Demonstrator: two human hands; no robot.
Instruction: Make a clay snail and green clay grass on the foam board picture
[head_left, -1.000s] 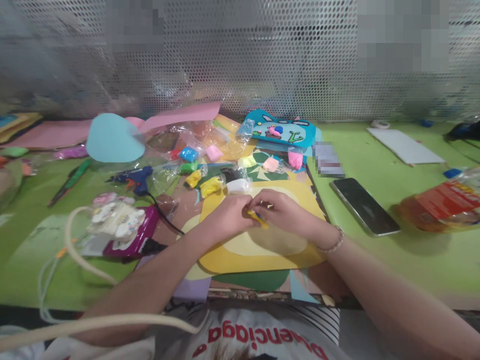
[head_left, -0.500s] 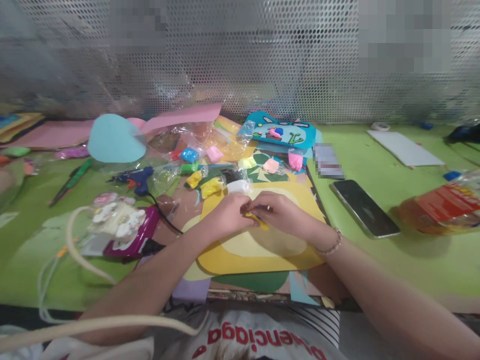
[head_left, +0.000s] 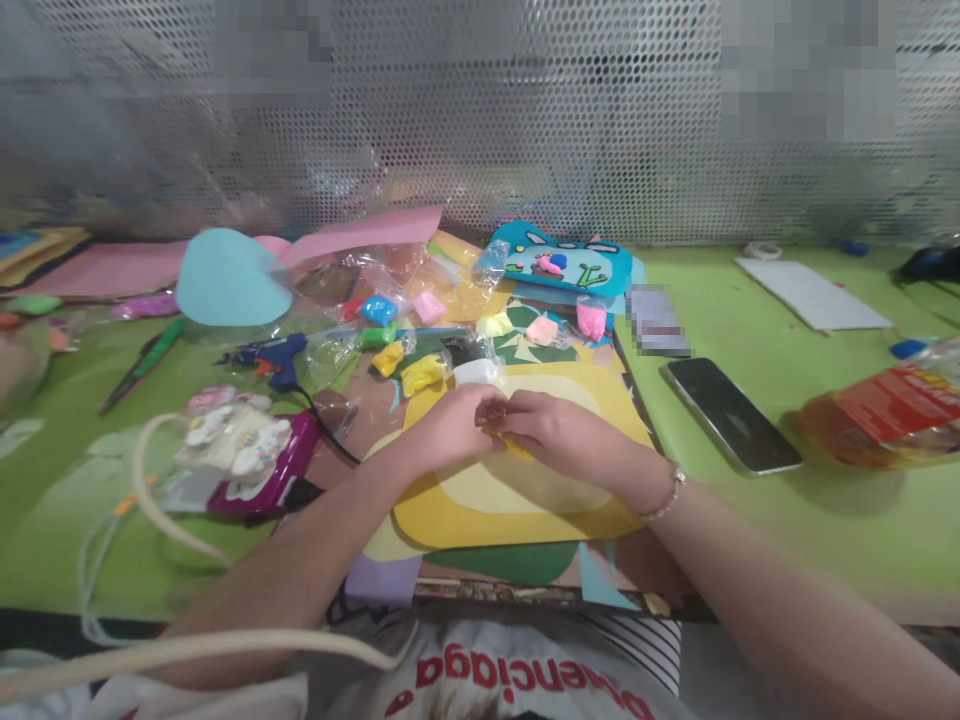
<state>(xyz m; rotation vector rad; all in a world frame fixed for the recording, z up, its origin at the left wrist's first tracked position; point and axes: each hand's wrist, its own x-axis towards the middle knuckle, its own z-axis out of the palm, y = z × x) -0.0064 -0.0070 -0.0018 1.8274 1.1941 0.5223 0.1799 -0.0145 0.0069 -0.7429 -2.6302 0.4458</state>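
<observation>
Over a yellow card (head_left: 431, 520) with a cream panel (head_left: 487, 492) on it, my two hands meet at the fingertips. My left hand (head_left: 459, 425) is curled closed around a small yellow piece (head_left: 517, 447), which shows only in part beneath the fingers. Against it, my right hand (head_left: 551, 430) has its fingers pressed together on the same piece. The fingers hide most of the piece, so its shape is unclear. Just beyond my hands lie a white clay packet (head_left: 477, 372) and a yellow clay packet (head_left: 424, 375).
A blue glue gun (head_left: 281, 360), green-handled scissors (head_left: 154, 360) and a purple case (head_left: 296, 465) lie on the left. A decorated blue card (head_left: 577, 265) is at the back. On the right are a phone (head_left: 731, 415) and a bottle (head_left: 885, 415).
My right hand has shifted slightly, its fingers now covering more of the yellow piece. My left hand has barely moved.
</observation>
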